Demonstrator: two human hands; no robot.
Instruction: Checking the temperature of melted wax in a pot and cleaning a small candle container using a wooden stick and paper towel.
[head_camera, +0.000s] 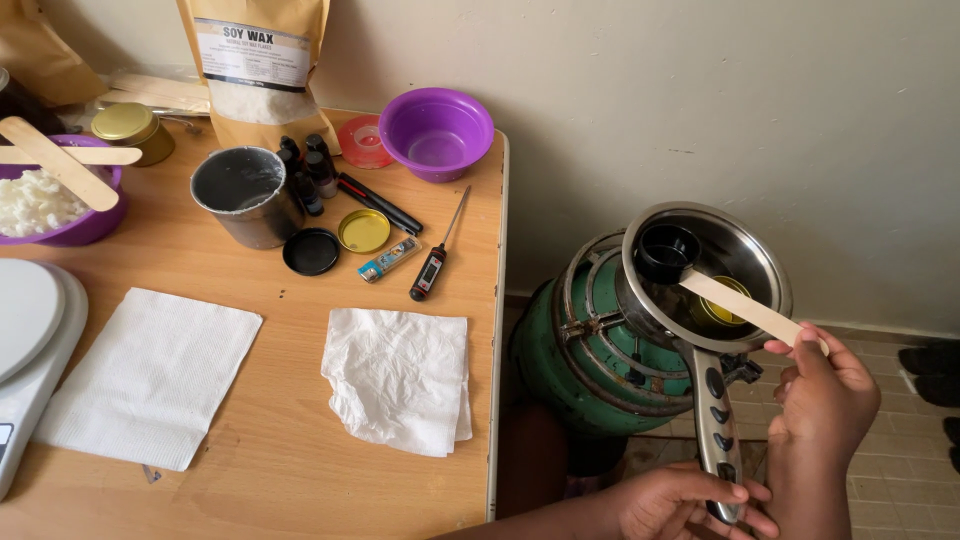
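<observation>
Pan held steady, stick dipped in

From the head view, the saucepan (706, 268) is seen sitting on the green gas burner (590, 345) off the table's (300, 470) right edge; its handle is gripped by the left hand (690, 500), while the wooden stick (752, 308) is pinched by the right hand (825, 390). Looks like stirring; slow, steady circles are probably called for.

The left hand (690, 500) lies low, fingers curled shut in a grip, forearm reaching in from the lower edge. The right hand (825, 390) is raised above it, fingertips pinched together.
</observation>
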